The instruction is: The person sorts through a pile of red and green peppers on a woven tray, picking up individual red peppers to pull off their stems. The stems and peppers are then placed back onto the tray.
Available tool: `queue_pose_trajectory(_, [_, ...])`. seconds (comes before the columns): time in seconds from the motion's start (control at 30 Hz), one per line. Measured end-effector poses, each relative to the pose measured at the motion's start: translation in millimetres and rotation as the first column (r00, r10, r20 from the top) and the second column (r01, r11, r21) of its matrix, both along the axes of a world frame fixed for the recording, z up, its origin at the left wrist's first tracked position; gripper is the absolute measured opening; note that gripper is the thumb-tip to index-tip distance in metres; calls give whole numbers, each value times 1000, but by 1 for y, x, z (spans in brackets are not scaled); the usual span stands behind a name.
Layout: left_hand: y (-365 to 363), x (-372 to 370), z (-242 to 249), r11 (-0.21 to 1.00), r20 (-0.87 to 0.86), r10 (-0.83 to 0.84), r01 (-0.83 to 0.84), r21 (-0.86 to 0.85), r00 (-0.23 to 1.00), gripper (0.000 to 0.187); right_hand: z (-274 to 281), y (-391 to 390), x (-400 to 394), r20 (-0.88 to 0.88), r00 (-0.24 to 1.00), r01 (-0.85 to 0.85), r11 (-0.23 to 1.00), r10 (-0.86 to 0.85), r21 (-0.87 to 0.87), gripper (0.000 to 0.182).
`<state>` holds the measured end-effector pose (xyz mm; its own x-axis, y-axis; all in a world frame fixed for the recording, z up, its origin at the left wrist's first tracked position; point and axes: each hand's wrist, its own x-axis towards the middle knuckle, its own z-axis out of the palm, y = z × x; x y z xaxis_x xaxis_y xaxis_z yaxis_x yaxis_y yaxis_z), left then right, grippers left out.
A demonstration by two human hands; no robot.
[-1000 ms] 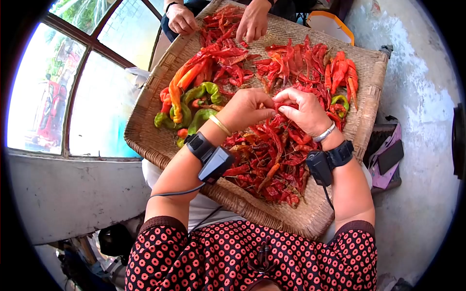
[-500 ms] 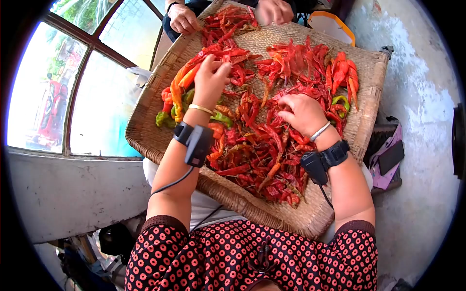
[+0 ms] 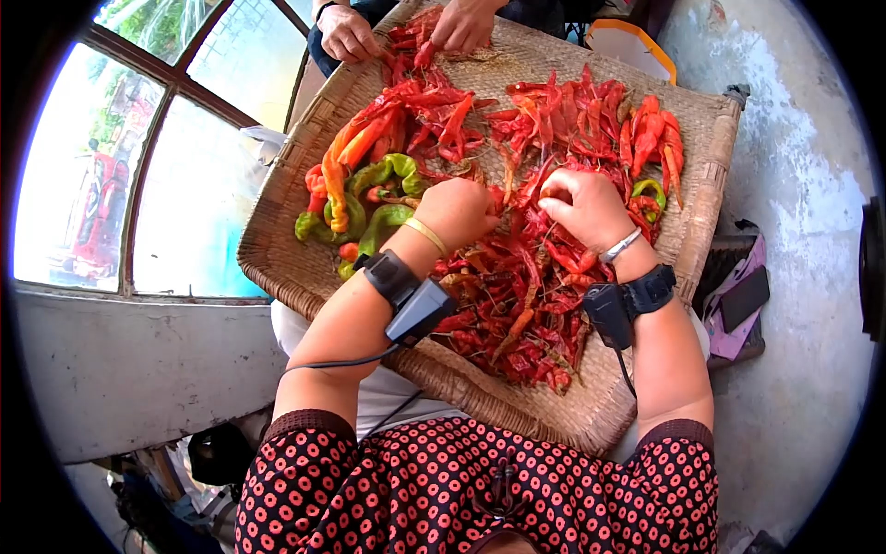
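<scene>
A shallow woven basket [image 3: 660,268] tilts across my lap, strewn with wrinkled red chili peppers [image 3: 517,305]. Over its middle, my left hand [image 3: 459,214] is closed, with its fingertips turned away so that what they hold is hidden. Just to the right, my right hand [image 3: 589,205] pinches thumb and forefinger together at a red chili pepper [image 3: 533,196]. Green peppers [image 3: 383,222] and orange peppers [image 3: 355,148] lie along the left side, beside my left wrist. Fresher red peppers [image 3: 653,138] form a small pile at the right.
Opposite me, another person's two hands [image 3: 346,35] [image 3: 464,26] work among red chilies at the far rim. A window [image 3: 198,185] is on the left, a pale wall [image 3: 784,185] on the right. A purple bag [image 3: 738,305] lies on the floor. Cables run from my wrist devices.
My left hand has come down and right from the upper-left chilies, uncovering green peppers. My right hand has shifted slightly right. The other person's right-side hand has moved left onto chilies.
</scene>
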<state>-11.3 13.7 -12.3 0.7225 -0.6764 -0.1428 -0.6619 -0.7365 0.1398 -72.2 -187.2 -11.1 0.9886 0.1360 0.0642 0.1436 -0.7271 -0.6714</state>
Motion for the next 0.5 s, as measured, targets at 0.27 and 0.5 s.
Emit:
queue_pose_trajectory(0.27, [22,17,56,832,-723,-110,-335,-443,682,14,8,-1,-1,53,990,85,850,-132,520,13])
queue_pose_trajectory(0.5, [30,31,51,643,-687,-179,-445,-624,704,12,14,0,-4,-96,993,121,644,-73,755,12])
